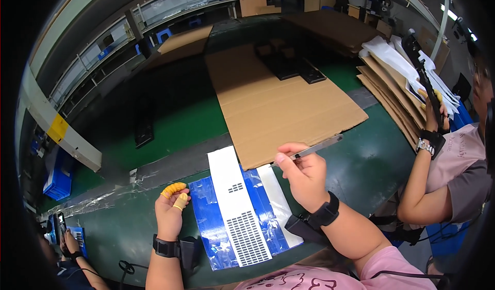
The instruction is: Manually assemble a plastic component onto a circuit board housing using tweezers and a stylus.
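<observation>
A white sheet (221, 179) with rows of small black rectangles (248, 238) lies lengthwise on a blue board (210, 230), at the near edge of a green table (113, 238). The right hand (305, 179) is raised beyond the board's right side, its thumb and fingers pinched on a thin metal tool (322, 145) that points away to the right. The left hand (172, 207) is just beside the board's left edge, yellow covers (173, 189) on its thumb and a finger; these are curled close together, and whether they grip anything I cannot tell. Past the sheet's far end lies brown cardboard (289, 114), with dark parts (286, 71) on it. At the right, another person (443, 187) holds up a long black part (424, 73).
</observation>
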### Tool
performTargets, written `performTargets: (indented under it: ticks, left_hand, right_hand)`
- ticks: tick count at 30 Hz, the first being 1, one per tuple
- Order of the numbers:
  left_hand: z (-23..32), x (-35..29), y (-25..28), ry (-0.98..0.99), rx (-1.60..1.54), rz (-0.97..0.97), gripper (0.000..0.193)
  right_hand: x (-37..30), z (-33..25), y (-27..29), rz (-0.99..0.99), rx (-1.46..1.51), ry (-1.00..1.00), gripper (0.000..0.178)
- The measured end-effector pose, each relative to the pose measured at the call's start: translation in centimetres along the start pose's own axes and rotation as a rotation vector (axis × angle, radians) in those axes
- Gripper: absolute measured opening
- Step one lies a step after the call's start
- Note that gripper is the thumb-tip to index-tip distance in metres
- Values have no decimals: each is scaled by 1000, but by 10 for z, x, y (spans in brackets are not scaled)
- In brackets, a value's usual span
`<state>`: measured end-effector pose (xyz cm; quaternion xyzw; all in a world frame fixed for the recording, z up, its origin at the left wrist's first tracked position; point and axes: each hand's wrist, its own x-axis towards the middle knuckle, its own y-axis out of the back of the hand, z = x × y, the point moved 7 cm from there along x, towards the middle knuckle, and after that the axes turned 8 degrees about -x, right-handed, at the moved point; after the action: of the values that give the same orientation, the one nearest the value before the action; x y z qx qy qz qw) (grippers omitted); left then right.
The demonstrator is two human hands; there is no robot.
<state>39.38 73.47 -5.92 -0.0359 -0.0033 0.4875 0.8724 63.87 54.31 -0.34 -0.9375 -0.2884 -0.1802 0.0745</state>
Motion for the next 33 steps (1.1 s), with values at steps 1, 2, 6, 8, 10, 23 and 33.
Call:
performTargets:
  ticks: [1, 2, 6, 8, 10, 23, 33]
  left_hand:
    - [-2, 0, 1, 11, -8, -9, 21]
    - [-1, 1, -1, 13, -16, -19, 22]
    - [-4, -1, -2, -11, 39, -37, 22]
    - [-1, -3, -5, -19, 74, -48, 22]
    - [0, -2, -5, -27, 113, -58, 22]
    - [34, 20, -8, 89, -176, 71, 18]
    - [43, 160, -189, 231, 247, -317, 18]
  right_hand:
    - [-2, 1, -1, 0, 4, 0, 14]
    - [-5, 4, -5, -43, 23, -30, 15]
    - [-19, 21, -31, -254, -39, -140, 17]
    - [-28, 32, -46, -395, -88, -212, 18]
    - [-30, 35, -50, -449, -100, -237, 18]
    - [-50, -63, -41, -1132, 580, -570, 19]
    - [11, -21, 18, -231, -49, 96, 13]
